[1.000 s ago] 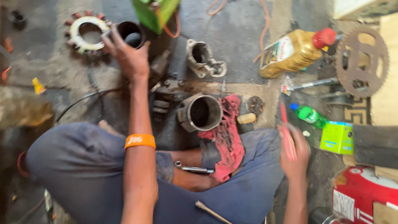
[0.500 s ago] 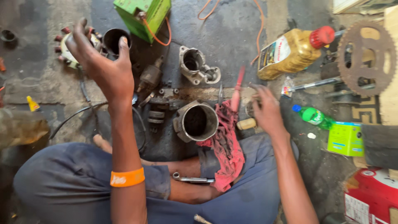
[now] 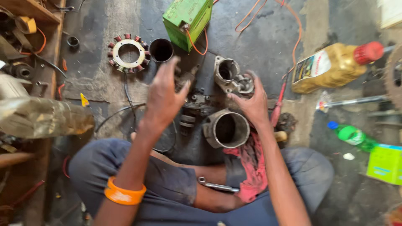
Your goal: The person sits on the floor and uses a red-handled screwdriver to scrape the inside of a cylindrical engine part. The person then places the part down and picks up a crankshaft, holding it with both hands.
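1. Far left of the frame I see a wooden shelf (image 3: 25,10) edge with clutter, and below it a blurred, dusty plastic bottle (image 3: 44,117) lying on its side.
2. In the upper left centre a round stator ring (image 3: 128,53) with reddish coils lies flat on the concrete floor (image 3: 259,46), and a dark open-ended sleeve (image 3: 161,50) sits just beside it to the right.
3. My left hand (image 3: 164,96) hovers in the centre, raised above the floor, fingers spread wide and holding nothing; an orange wristband (image 3: 124,194) sits on that forearm at the bottom.
4. A green box-shaped battery (image 3: 186,19) stands at the top centre, with an orange wire (image 3: 268,16) trailing off to the right.
5. Just right of my left hand lies a dark, greasy engine part (image 3: 194,106), finned at its lower end.
6. The metal cylinder (image 3: 226,129) rests in the middle of the frame: grey, dull, short and wide, its round bore open toward me and dark inside. A red rag (image 3: 251,167) lies touching its lower right side, draped over my lap.
7. My right hand (image 3: 251,100) is above the cylinder, fingers loosely curled and touching a small grey cast housing (image 3: 230,75); whether it truly grips it I cannot tell.
8. A wrench (image 3: 217,186) lies on my leg, lower centre.
9. At the upper right an amber oil bottle (image 3: 331,67) with a red cap lies tilted; below it a green bottle (image 3: 354,136) and a green carton (image 3: 385,163).
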